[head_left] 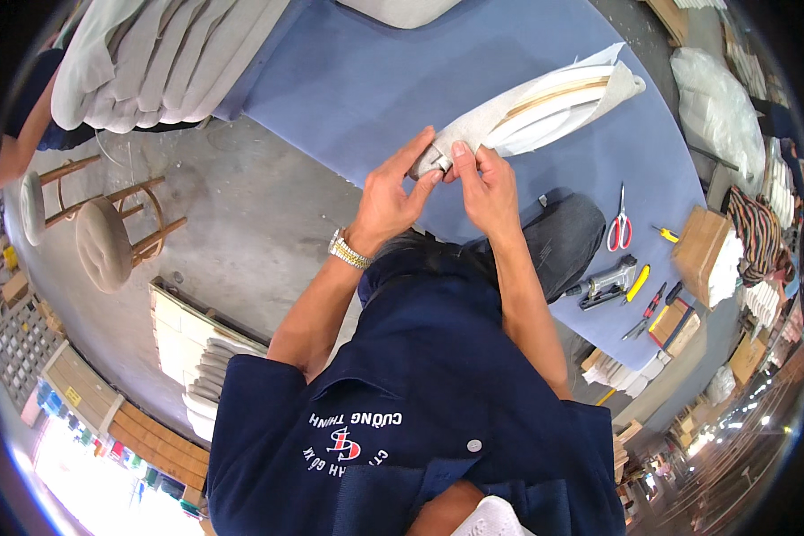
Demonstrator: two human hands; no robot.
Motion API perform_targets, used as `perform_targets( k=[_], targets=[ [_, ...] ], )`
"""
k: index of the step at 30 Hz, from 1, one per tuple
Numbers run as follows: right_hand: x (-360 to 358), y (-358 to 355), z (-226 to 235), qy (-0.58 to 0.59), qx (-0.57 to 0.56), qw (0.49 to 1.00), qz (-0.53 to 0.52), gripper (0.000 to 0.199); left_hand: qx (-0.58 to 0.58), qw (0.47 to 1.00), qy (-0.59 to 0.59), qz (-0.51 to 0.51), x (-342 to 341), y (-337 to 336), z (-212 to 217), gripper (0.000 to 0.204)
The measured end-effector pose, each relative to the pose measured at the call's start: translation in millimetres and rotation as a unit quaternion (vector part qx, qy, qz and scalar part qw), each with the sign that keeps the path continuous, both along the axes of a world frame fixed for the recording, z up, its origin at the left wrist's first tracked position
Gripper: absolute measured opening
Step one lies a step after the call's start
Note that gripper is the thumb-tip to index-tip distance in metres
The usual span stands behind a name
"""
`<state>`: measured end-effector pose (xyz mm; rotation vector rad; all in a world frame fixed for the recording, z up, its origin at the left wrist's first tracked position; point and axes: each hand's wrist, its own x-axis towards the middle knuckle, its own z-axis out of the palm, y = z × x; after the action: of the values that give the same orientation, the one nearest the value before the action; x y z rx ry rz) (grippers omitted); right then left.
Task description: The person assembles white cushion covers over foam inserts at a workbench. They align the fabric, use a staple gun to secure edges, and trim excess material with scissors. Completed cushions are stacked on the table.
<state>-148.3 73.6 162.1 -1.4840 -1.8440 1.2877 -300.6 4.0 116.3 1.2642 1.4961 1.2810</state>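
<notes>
A long, curved padded piece (pixel 558 105) rests on the blue table, with grey fabric around its edges and white padding and a wooden strip showing in the middle. At its near end, my left hand (pixel 393 189) has thumb and fingers closed on the folded fabric. Beside it, my right hand (pixel 486 192) pinches the same grey fabric with thumb and forefinger. A small fold or gap shows between my fingertips. To the right lie red-handled scissors (pixel 618 230), a staple gun (pixel 609 282) and a yellow-handled tool (pixel 637 283).
The blue table (pixel 348 98) spreads ahead and to the right. Grey padded pieces (pixel 165 62) are stacked at the far left. Two round-seated stools (pixel 104 243) lie on the floor. A cardboard box (pixel 701 254) and a plastic bag (pixel 716 107) are at the right.
</notes>
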Motion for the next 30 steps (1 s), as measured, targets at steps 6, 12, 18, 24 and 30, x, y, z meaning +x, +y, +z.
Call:
perform_targets(
  k=[6, 12, 18, 24, 30],
  targets=[
    [-9, 7, -12, 0.043, 0.002, 0.999, -0.002, 0.046, -0.024, 0.999, -0.019, -0.018, -12, 3, -1, 0.051],
    [-17, 12, -19, 0.063, 0.016, 0.998, 0.009, 0.044, -0.005, 1.0, -0.007, -0.004, -14, 10, -3, 0.045],
    [-26, 13, -34, 0.102, 0.042, 0.994, 0.006, 0.036, 0.018, 0.997, 0.073, 0.015, -17, 10, -6, 0.042],
    [-20, 11, -38, 0.11, 0.06, 0.992, 0.015, 0.034, -0.019, 0.998, 0.044, 0.031, -9, 4, -5, 0.043],
    [-11, 0, -47, 0.122, 0.077, 0.99, 0.005, 0.03, -0.164, 0.959, -0.22, 0.065, 0, 3, -8, 0.058]
  ],
)
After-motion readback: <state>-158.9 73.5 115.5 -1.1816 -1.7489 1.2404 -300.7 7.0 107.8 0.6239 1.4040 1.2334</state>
